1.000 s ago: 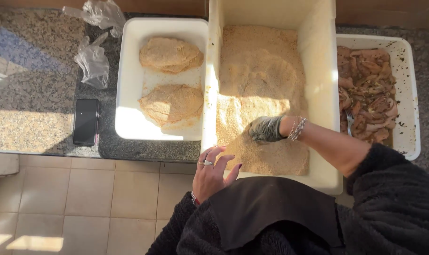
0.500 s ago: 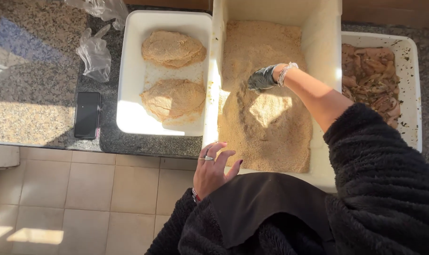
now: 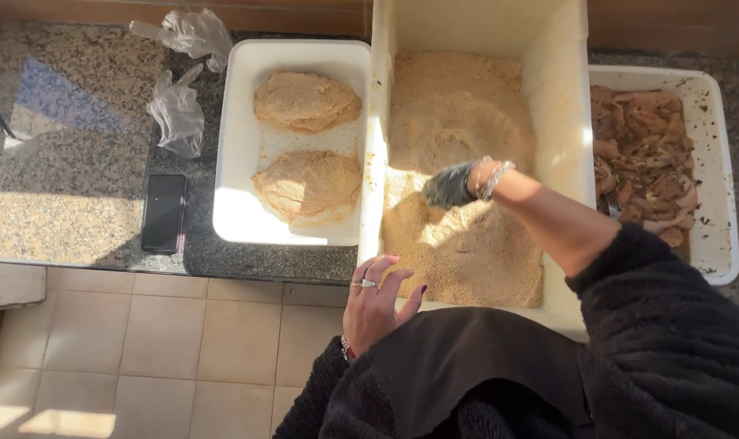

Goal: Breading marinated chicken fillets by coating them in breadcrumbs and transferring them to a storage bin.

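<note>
On the granite counter (image 3: pixel 60 187) we see three white containers side by side. At centre stands a deep white bin (image 3: pixel 560 146) with a bed of breadcrumbs (image 3: pixel 459 244); the gloved right hand (image 3: pixel 450 185) is curled down into these crumbs near the middle of the bin, and we cannot tell what, if anything, its fingers enclose. The bare left hand (image 3: pixel 375 305), wearing a ring, hangs over the bin's near left corner with fingers loosely spread, holding nothing. Left of the bin, a shallow white tray (image 3: pixel 239 162) carries two breaded cutlets (image 3: pixel 307 102), one behind the other. Right of the bin, a second tray (image 3: pixel 715 162) holds raw marinated meat (image 3: pixel 641 162). Further left lie a dark phone (image 3: pixel 164 213) and crumpled clear plastic gloves (image 3: pixel 178 114).
</note>
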